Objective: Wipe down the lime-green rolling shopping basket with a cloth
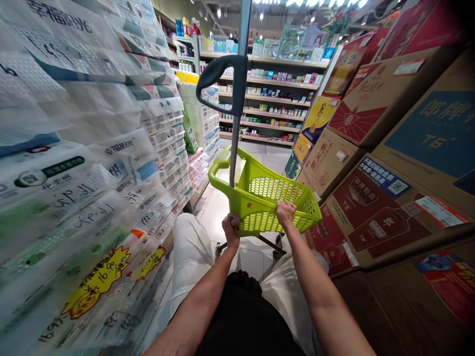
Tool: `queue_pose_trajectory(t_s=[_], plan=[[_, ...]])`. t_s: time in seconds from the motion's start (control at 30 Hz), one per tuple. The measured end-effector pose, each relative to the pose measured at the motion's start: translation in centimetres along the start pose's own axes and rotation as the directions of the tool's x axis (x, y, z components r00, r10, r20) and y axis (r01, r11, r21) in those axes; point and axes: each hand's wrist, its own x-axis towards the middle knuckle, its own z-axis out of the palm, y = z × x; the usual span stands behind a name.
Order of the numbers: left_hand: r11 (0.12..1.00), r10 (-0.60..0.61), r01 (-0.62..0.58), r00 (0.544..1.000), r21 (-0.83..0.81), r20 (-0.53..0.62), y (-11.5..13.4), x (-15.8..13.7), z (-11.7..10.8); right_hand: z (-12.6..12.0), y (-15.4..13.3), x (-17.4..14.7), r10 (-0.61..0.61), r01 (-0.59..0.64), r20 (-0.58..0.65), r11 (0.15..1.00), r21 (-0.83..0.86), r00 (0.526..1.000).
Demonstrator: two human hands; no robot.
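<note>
A lime-green shopping cart (pixel 256 213) with a perforated basket stands right in front of my knees. Its grey pole (pixel 236 143) rises beside the basket and carries a dark looped handle (pixel 217 84). My right hand (pixel 285 213) is closed over the near rim of the basket. Lower and to the left, my left hand (pixel 230 231) presses a small brownish-grey cloth (pixel 233 219) against the cart's near corner, below the pole. Its fingers are curled around the cloth. The inside of the basket is partly hidden by its near wall.
Plastic-wrapped packs of tissue paper (pixel 126 148) are stacked high close on the left. Cardboard cartons (pixel 371 207) form a wall on the right. Shelves of small boxed goods (pixel 274 94) stand at the back. A tiled floor (pixel 213 205) runs between the stacks.
</note>
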Motion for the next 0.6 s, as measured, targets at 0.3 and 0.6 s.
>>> queue_pose_trajectory(t_s=[0.3, 0.6], plan=[[0.968, -0.041, 0.007, 0.990, -0.250, -0.134, 4.4, 4.7, 1.0, 0.6, 1.0, 0.2, -0.026, 0.028, -0.034, 0.998, 0.053, 0.999], [0.915, -0.155, 0.099, 0.981, -0.391, -0.116, 5.5, 4.3, 0.2, 0.6, 2.7, 1.1, -0.112, 0.113, -0.020, 0.983, 0.143, 0.994]])
